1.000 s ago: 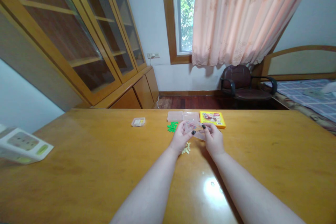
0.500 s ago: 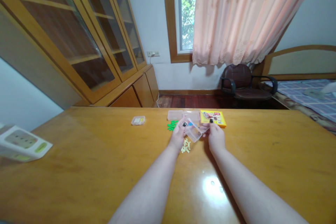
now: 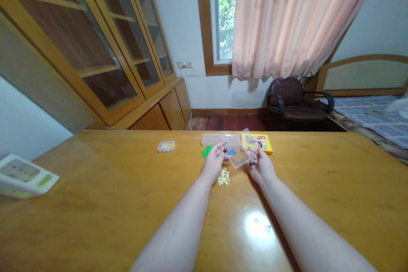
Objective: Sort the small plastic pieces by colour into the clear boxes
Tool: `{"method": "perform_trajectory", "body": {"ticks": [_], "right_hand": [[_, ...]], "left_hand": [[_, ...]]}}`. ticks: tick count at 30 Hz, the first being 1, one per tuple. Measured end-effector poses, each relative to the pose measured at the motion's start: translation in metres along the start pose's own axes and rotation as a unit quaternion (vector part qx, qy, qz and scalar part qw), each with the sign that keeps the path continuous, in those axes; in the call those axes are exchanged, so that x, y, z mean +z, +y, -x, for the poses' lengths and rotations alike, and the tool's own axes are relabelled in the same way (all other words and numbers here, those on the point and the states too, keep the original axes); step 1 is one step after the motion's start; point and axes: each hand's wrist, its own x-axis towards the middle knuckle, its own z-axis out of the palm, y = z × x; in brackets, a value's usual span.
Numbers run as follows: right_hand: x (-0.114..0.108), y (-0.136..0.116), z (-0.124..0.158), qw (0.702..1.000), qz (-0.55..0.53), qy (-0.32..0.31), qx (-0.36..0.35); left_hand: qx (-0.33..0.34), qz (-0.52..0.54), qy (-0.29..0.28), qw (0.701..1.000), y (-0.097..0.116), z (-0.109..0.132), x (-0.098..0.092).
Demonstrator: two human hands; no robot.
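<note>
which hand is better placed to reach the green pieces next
Probably the left hand: it is close beside the green pieces, while the right hand is farther off, past the clear box. Both seem to hold that box, so the left may need freeing first.

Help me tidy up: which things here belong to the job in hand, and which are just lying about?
Likely the job: held clear box, blue pieces, green pieces, cream pieces; perhaps the yellow box, clear case, small clear box at left.
Apparently just lying about: white boxy object, brown chair.

Pink curtain (image 3: 293, 21), brown chair (image 3: 287, 90), wooden cabinet (image 3: 111, 36)
</note>
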Motion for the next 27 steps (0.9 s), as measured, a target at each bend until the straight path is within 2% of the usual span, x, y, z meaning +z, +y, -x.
{"method": "perform_trajectory", "body": {"ticks": [2,4,8,11,13,16,18,20,22,24,27], "right_hand": [[0.001,0.000,0.000,0.999,-0.003,0.040,-0.020],[0.003,0.002,0.001,0.996,0.042,0.062,-0.050],[0.006,0.006,0.007,0.985,0.165,0.007,-0.057],[0.006,0.006,0.011,0.963,0.256,-0.027,-0.076],[0.006,0.004,0.011,0.950,0.295,-0.012,-0.099],[0.004,0.001,0.009,0.940,0.322,0.018,-0.112],[0.003,0.001,0.007,0.936,0.332,0.024,-0.112],[0.001,0.002,0.006,0.932,0.345,0.018,-0.111],[-0.001,0.004,0.004,0.925,0.365,0.002,-0.109],[-0.003,0.006,0.003,0.915,0.386,-0.016,-0.115],[-0.004,0.009,0.003,0.907,0.402,-0.027,-0.125]], "left_hand": [[-0.001,-0.004,0.014,1.000,0.001,0.000,0.000],[-0.005,-0.005,0.030,1.000,0.001,0.000,0.000],[-0.008,-0.029,0.016,0.999,0.000,0.000,-0.001],[0.008,-0.136,-0.007,0.991,0.002,0.001,-0.007],[0.018,-0.276,-0.017,0.961,0.007,0.002,-0.014],[0.041,-0.510,-0.038,0.858,0.020,0.008,-0.024],[0.033,-0.600,-0.061,0.797,0.034,0.014,-0.027],[0.014,-0.653,-0.077,0.753,0.051,0.022,-0.024],[0.027,-0.678,-0.072,0.731,0.069,0.029,-0.018],[0.086,-0.669,-0.050,0.736,0.080,0.032,-0.015],[0.112,-0.671,-0.064,0.730,0.075,0.030,-0.020]]}}
